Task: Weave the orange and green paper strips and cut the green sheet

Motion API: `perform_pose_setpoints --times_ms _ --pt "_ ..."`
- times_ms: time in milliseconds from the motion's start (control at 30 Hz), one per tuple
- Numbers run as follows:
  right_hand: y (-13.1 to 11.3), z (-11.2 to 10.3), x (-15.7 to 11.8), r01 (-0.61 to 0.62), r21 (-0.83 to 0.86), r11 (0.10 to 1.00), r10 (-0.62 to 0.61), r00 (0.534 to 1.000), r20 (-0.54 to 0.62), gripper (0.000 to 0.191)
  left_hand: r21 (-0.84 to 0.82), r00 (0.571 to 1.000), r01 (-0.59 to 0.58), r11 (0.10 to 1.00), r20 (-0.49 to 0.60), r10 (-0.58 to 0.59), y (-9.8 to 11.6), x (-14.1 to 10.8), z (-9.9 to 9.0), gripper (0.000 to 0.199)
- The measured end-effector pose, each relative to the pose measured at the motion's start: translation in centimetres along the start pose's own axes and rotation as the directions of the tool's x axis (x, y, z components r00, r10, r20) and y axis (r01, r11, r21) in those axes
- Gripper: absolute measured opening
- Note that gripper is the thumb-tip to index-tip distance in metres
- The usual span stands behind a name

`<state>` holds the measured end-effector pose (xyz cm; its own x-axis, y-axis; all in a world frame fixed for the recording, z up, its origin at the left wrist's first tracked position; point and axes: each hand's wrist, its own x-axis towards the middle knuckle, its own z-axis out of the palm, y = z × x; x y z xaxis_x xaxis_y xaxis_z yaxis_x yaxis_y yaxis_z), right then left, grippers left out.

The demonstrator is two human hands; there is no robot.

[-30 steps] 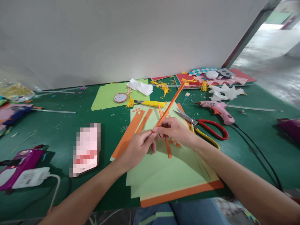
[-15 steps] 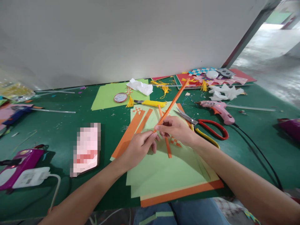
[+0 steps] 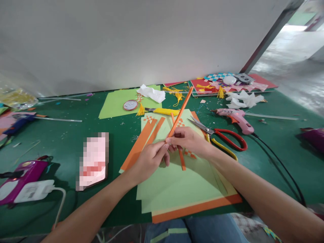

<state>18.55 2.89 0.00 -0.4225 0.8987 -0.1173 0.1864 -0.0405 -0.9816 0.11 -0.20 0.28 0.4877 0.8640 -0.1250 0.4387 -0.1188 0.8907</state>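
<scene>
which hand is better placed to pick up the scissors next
Probably the right hand: it is nearer the scissors, while the left hand is farther away. Both hold the orange strip.

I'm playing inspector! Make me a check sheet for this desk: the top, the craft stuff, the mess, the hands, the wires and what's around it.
Surface: green table, dotted with tiny scraps.
Craft things: orange strip held up at a slant; green paper under the hands; scissors partly open on the right; yellow cutter lying beyond the hands.
Clutter: crumpled tissue, tassel, phone, pink glue gun with a small red light.
Hands: left hand and right hand meet, pinching the strip's lower end.
Cables: black cable from the pink glue gun; white cable at left.
Surroundings: pale wall behind; shiny floor at far right.
</scene>
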Motion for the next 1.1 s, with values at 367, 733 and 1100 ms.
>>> perform_pose_setpoints --times_ms 367,733,1100 --pt "0.38 -0.31 0.14 0.006 -0.021 1.000 -0.007 0.999 -0.040 0.032 0.025 1.000 0.001 1.000 -0.026 0.000 0.14 -0.05 -0.25 0.036" --pt "0.30 -0.35 0.09 0.022 -0.021 1.000 -0.023 0.999 -0.045 0.029 0.189 0.990 -0.087 0.978 -0.089 0.106 0.13 -0.10 -0.07 0.039" --pt "0.13 -0.50 0.10 0.123 0.002 0.992 -0.122 0.987 -0.104 0.027 0.201 0.976 -0.112 0.973 -0.159 0.145 0.26 -0.28 0.00 0.039"
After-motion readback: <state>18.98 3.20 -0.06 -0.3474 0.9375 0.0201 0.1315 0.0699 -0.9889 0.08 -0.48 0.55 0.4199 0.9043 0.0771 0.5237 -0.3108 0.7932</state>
